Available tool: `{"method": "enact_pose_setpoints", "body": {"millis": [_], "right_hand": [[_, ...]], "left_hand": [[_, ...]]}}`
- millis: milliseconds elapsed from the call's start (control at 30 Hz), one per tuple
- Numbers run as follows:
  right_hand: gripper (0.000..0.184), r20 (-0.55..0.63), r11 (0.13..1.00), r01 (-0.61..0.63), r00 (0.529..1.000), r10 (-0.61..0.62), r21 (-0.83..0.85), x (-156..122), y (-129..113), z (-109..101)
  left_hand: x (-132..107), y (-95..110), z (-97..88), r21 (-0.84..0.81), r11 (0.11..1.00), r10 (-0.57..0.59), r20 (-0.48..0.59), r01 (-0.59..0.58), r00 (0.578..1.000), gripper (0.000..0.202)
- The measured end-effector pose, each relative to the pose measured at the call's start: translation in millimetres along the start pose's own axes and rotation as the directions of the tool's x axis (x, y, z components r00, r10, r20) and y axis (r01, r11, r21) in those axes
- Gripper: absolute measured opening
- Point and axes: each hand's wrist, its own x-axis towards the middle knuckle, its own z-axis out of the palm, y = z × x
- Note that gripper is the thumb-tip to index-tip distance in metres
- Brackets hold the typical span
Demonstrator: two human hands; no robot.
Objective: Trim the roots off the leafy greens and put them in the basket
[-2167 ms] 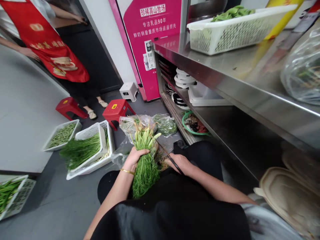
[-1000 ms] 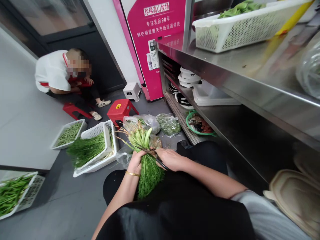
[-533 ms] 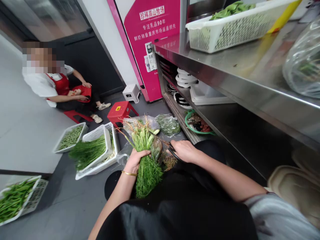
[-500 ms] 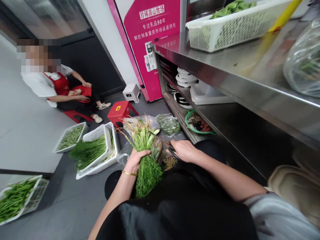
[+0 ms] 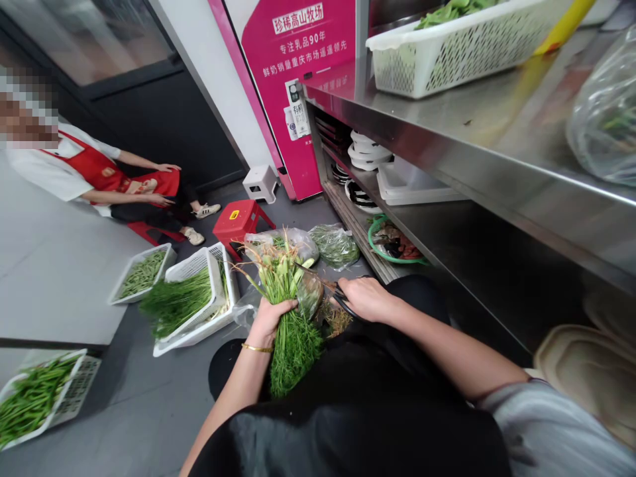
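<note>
Our left hand (image 5: 268,317) has its fingers wrapped tight round the herb bunch (image 5: 292,331) over our lap: feathery leaves at 6 o'clock, pale rooty stalks at 12. Right hand (image 5: 365,298) closed on scissors (image 5: 334,293), at bunch's 3 o'clock. Grey floor (image 5: 124,397); steel table (image 5: 472,132) at 2 o'clock.

A steel table (image 5: 447,132) hems the right; white basket (image 5: 219,286) blocks the left.

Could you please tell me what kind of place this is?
Probably a restaurant prep kitchen: a stainless-steel worktable, stacked white dishes beneath it, white plastic baskets of green vegetables. The left hand grips a green herb bunch; the right hand holds dark scissors.
</note>
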Motion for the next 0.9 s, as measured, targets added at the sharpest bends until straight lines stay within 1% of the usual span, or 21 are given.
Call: {"method": "enact_pose_setpoints", "body": {"millis": [133,400,500,533,600,667,733,800,867,900], "right_hand": [[0.045,-0.001,1.0,-0.005,1.0,0.005,-0.007,-2.0,1.9,1.8],[0.051,-0.009,1.0,0.008,1.0,-0.008,0.023,3.7,3.3,2.4],[0.044,-0.018,0.996,0.035,0.999,-0.034,0.079,1.4,7.5,5.1],[0.042,-0.022,0.994,0.043,0.999,-0.041,0.1,0.1,8.8,7.3],[0.038,-0.039,0.989,0.052,0.998,-0.047,0.139,-2.4,10.1,13.5],[0.036,-0.056,0.984,0.047,0.998,-0.038,0.172,-3.8,10.2,20.6],[0.035,-0.068,0.979,0.048,0.997,-0.035,0.2,-3.8,10.0,26.9],[0.033,-0.082,0.974,0.063,0.996,-0.047,0.217,-3.0,10.2,31.4],[0.033,-0.106,0.97,0.089,0.992,-0.067,0.225,-2.8,10.7,34.8],[0.033,-0.118,0.969,0.099,0.99,-0.074,0.225,-3.1,11.0,36.6]], "left_hand": [[0.3,-0.2,-1.8,0.018,1.0,0.013,-0.026,-0.013,1.0,0.028],[4.0,-2.4,0.5,0.172,0.977,0.133,-0.035,-0.125,0.991,0.033],[3.5,-2.6,1.0,0.148,0.98,0.144,-0.049,-0.136,0.988,0.032],[2.3,-2.0,1.3,0.11,0.987,0.121,-0.047,-0.115,0.992,0.032],[-1.3,0.3,1.7,0.03,0.999,0.03,-0.007,-0.03,1.0,0.029],[-5.3,3.9,1.5,-0.031,0.997,-0.074,0.086,0.077,0.994,0.024],[-8.2,7.2,0.1,-0.073,0.982,-0.155,0.21,0.174,0.965,0.021],[-9.9,8.0,-2.0,-0.114,0.962,-0.203,0.314,0.249,0.927,0.025],[-11.9,5.1,-3.9,-0.141,0.945,-0.229,0.363,0.296,0.903,0.026],[-13.1,2.4,-4.3,-0.147,0.941,-0.236,0.365,0.306,0.901,0.025]]}}
